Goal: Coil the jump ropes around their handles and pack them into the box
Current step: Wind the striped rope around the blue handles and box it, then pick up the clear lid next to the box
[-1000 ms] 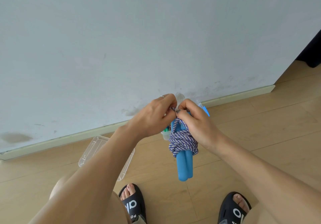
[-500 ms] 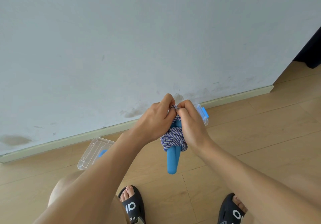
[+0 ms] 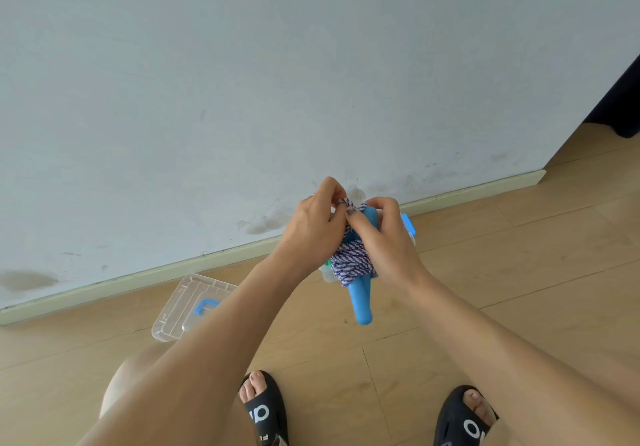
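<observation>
We hold one coiled rope on blue handles above the floor, both hands pinching its loose end at the top: left hand, right hand. If that pinch slips, we judge the coils could spring loose. We count one lid, and one box mostly hidden behind our hands.

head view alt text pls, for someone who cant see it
Two bare hands, left hand and right hand, tuck purple-and-white braided rope wound around blue plastic handles; a clear plastic lid lies on the wooden floor.
</observation>
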